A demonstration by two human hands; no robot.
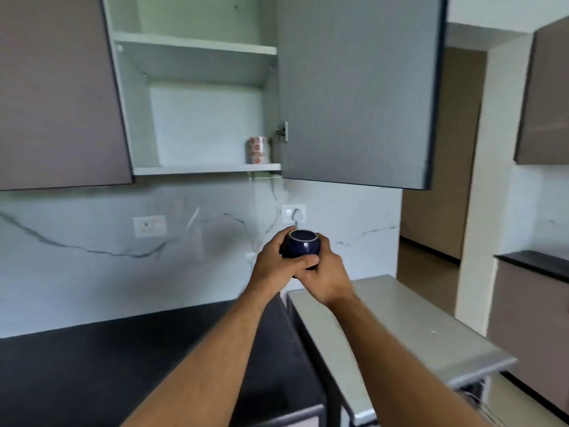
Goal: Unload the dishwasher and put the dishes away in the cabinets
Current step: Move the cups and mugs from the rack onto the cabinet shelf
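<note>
Both hands, left hand [272,261] and right hand [323,272], cup the dark blue bowl [301,246] between them.

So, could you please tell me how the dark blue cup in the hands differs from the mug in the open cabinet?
The dark blue cup is round-bellied and plain; the patterned mug is straight-sided, white with red marks. The cup is gripped by the left hand and right hand; the mug stands on the bottom shelf. Both are upright.
</note>
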